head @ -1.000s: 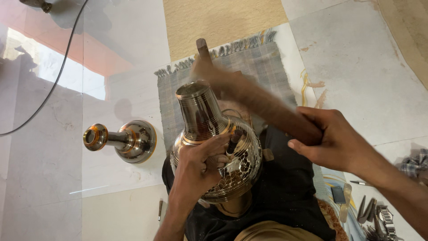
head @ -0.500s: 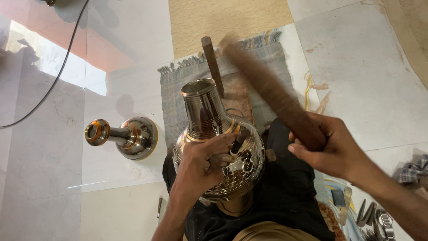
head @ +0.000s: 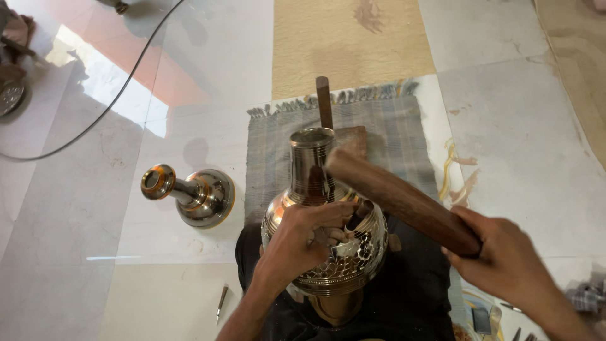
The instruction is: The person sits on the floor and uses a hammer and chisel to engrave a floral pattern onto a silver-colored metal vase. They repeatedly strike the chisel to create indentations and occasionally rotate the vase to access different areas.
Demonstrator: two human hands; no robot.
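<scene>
Left hand [head: 303, 243] lay on the round belly of a brass vase [head: 325, 233], fingers [head: 331, 211] curled and pinching a small dark punch-like tool [head: 358, 215] against the pierced metal; exact tip contact could not be told. Right hand [head: 505, 262] was wrapped tight around the near end of a thick wooden mallet stick [head: 401, 199], fingers closed on it, the far end blurred and lying just beside the vase neck. The vase stood upright on a dark cloth [head: 416, 297] in the person's lap area, in the middle lower part of the view, neck pointing up. Behind it lay a grey fringed mat [head: 391, 132] on the floor, with a second wooden stick [head: 324, 104] and a wood block [head: 353, 139] on it. A separate brass base piece [head: 192, 196] lay on its side on the glossy floor, left of the vase, well apart. A small chisel [head: 221, 302] lay on the floor near the left forearm. A black cable [head: 95, 120] ran across the floor upper left.
</scene>
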